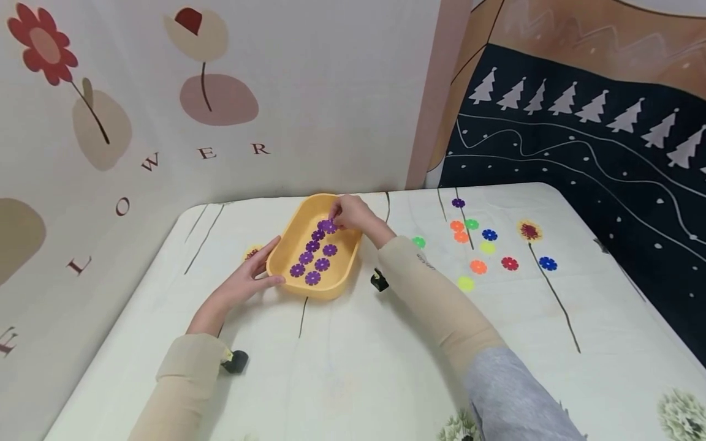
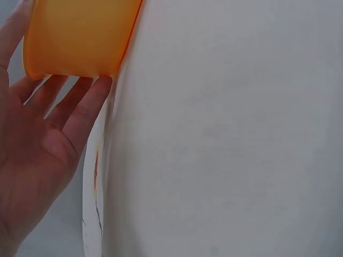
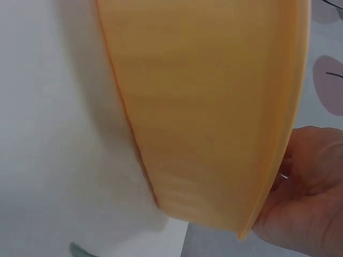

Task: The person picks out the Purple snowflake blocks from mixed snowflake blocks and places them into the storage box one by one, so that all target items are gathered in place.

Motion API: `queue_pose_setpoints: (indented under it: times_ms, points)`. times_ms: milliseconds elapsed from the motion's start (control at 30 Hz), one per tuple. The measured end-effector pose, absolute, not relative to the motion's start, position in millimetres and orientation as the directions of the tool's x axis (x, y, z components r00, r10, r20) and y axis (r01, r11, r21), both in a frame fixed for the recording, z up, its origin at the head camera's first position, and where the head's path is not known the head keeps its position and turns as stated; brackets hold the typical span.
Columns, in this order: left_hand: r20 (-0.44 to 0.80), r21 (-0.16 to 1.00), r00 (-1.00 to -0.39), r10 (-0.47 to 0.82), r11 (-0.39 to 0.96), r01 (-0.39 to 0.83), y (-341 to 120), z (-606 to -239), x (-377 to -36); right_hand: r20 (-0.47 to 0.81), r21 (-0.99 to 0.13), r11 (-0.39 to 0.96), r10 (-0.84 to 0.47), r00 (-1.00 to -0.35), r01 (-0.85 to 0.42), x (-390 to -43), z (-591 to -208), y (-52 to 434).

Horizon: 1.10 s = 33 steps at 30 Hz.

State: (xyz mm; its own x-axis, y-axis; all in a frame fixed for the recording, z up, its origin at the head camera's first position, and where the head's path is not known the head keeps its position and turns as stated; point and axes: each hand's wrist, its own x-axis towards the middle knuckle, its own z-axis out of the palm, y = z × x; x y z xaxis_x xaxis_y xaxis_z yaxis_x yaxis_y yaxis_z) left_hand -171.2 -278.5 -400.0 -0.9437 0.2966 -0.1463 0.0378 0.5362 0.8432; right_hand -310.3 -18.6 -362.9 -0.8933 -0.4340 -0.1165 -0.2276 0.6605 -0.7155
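Note:
A yellow tray (image 1: 344, 260) stands at the back of the table, with purple flower-shaped discs (image 1: 306, 258) laid in two rows on its floor. My left hand (image 1: 245, 282) spans its near left corner, thumb at the rim and fingers nearly straight along the outside. In the left wrist view those fingers (image 2: 88, 107) touch the tray's outer wall (image 2: 80, 43). Over the far part of the tray, my right hand (image 1: 355, 213) pinches a purple disc (image 1: 330, 226) at the top of the longer row. From the right wrist, the tray wall (image 3: 203, 107) hides the fingertips of that hand (image 3: 311, 193).
Loose flower discs in several colours lie at the right, among them a red disc (image 1: 510, 263), a blue disc (image 1: 548, 263) and an orange disc (image 1: 478, 267). A green disc (image 1: 418, 242) lies near the right sleeve. Behind the table hangs a printed cloth (image 1: 309, 92).

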Motion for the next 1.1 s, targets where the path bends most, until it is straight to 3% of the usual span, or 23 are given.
queue_pose_setpoints:
  times_ms: [333, 667, 900, 1100]
  points:
    - [-0.146, 0.848, -0.943, 0.299, 0.529, 0.036, -273, -400, -176, -0.248, -0.502, 0.830, -0.407, -0.879, -0.242, -324, -372, -31]
    - [-0.130, 0.849, -0.941, 0.313, 0.526, 0.058, -271, -399, -179, -0.086, -0.410, 0.850, -0.398, -0.914, -0.331, -312, -370, -26]
    - [-0.142, 0.840, -0.943, 0.302, 0.541, 0.047, -275, -399, -178, 0.055, -0.613, 0.733, -0.331, -0.942, -0.294, -314, -352, 5]
    - [-0.136, 0.837, -0.942, 0.306, 0.544, 0.056, -278, -400, -173, -0.022, -0.862, 0.501, -0.196, -0.980, -0.081, -336, -354, 64]
